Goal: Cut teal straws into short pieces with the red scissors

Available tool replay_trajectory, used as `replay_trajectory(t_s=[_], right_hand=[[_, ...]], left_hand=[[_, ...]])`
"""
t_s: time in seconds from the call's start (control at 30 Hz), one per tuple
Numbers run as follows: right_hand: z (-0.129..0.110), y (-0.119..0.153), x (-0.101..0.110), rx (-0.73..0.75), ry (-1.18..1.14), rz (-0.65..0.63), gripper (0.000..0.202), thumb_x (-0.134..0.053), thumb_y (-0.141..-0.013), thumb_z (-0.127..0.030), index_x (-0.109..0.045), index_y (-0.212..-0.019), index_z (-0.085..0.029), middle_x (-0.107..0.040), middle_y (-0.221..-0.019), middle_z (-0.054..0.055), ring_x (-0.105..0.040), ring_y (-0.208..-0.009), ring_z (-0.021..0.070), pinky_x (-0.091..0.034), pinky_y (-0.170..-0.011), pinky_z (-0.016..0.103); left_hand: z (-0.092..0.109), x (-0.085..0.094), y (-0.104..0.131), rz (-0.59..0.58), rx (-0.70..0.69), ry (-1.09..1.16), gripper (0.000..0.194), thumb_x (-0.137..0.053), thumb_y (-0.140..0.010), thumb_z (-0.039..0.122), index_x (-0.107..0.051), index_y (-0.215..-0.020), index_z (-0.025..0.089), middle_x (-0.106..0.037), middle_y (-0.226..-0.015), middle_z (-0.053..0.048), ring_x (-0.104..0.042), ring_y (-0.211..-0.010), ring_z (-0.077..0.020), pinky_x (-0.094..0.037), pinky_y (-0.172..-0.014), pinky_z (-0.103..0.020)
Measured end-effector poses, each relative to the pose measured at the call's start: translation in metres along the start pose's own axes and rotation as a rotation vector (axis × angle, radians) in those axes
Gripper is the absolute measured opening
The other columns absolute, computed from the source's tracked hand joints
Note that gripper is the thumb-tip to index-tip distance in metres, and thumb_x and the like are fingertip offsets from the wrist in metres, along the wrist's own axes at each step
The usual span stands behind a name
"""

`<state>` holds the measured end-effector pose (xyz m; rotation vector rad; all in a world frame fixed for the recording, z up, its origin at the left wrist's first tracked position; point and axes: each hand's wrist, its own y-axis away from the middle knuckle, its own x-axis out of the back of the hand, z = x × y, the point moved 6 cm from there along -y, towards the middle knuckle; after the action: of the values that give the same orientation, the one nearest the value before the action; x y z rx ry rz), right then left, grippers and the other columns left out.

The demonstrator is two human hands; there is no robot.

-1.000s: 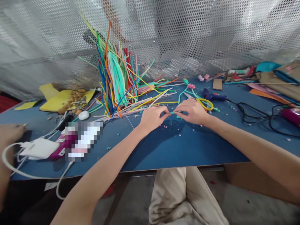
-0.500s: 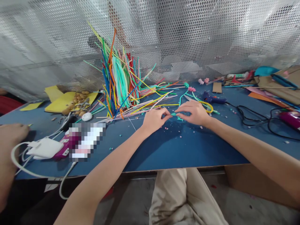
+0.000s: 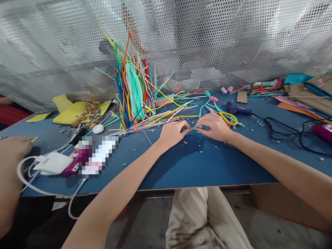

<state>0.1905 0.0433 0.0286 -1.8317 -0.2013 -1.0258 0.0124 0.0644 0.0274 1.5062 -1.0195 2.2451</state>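
Note:
Fingertips of my left hand [image 3: 173, 134] are closed in a pinch on one end of a short teal pipe cleaner [image 3: 192, 129]. My right hand [image 3: 214, 126] pinches its other end, so the piece spans the small gap between both hands, just above the table. Most of the piece is hidden by my fingers. Behind my right hand lie scissors with yellow handles [image 3: 234, 119], partly covered by it. Teal pipe cleaner lengths [image 3: 203, 108] and a fluffy pink piece [image 3: 213, 99] rest a little farther back.
A tall bundle of coloured pipe cleaners [image 3: 136, 91] stands back left. Right of the scissors lies a blue glue gun [image 3: 239, 109] with a black cord. A phone [image 3: 100, 157], white charger [image 3: 53, 163] and cables sit left, near another person's arm [image 3: 11, 173]. A perforated metal screen [image 3: 207, 41] borders the back.
My hands have come slightly closer around the teal pipe cleaner, and less of it shows between them. The whole view has shifted a little; nothing else has visibly moved.

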Motion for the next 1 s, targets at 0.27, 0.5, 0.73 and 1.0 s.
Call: replay_trajectory(t_s=[0.27, 0.5, 0.73, 1.0], right_hand=[[-0.002, 0.0, 0.002, 0.057, 0.019, -0.048, 0.014, -0.06, -0.099, -0.03, -0.072, -0.096, -0.025, -0.078, -0.097, 0.004, -0.071, -0.091, 0.022, -0.046, -0.082, 0.04], [-0.001, 0.002, -0.003, 0.081, 0.065, -0.094, 0.016, -0.056, -0.099, -0.029, -0.071, -0.094, -0.023, -0.078, -0.096, 0.005, -0.07, -0.089, 0.022, -0.045, -0.084, 0.04], [0.057, 0.005, 0.032, -0.181, 0.264, 0.033, 0.02, -0.059, -0.095, -0.034, -0.072, -0.109, -0.026, -0.078, -0.094, 0.004, -0.07, -0.088, 0.0255, -0.045, -0.092, 0.044], [0.207, 0.106, 0.101, -1.097, 0.458, -0.031, 0.064, -0.058, -0.09, -0.036, -0.048, -0.15, -0.014, -0.05, -0.15, 0.027, -0.042, -0.132, 0.0427, -0.035, -0.099, 0.06]], left_hand=[[0.002, 0.0, 0.0, -0.009, -0.029, 0.002, 0.02, -0.066, -0.097, 0.045, -0.074, -0.096, 0.026, -0.076, -0.082, 0.001, -0.066, -0.069, -0.0154, -0.039, -0.064, -0.028], [0.002, -0.005, 0.0, -0.079, -0.023, 0.025, 0.023, -0.066, -0.096, 0.049, -0.073, -0.094, 0.027, -0.075, -0.081, 0.002, -0.067, -0.074, -0.0163, -0.037, -0.063, -0.028], [-0.003, -0.012, 0.0, -0.149, -0.036, 0.053, 0.023, -0.065, -0.097, 0.047, -0.073, -0.092, 0.026, -0.075, -0.089, 0.001, -0.067, -0.085, -0.0183, -0.042, -0.071, -0.029], [-0.011, -0.022, -0.001, -0.184, -0.05, 0.113, 0.017, -0.066, -0.096, 0.039, -0.073, -0.093, 0.024, -0.075, -0.1, -0.001, -0.066, -0.098, -0.0214, -0.047, -0.091, -0.034]])
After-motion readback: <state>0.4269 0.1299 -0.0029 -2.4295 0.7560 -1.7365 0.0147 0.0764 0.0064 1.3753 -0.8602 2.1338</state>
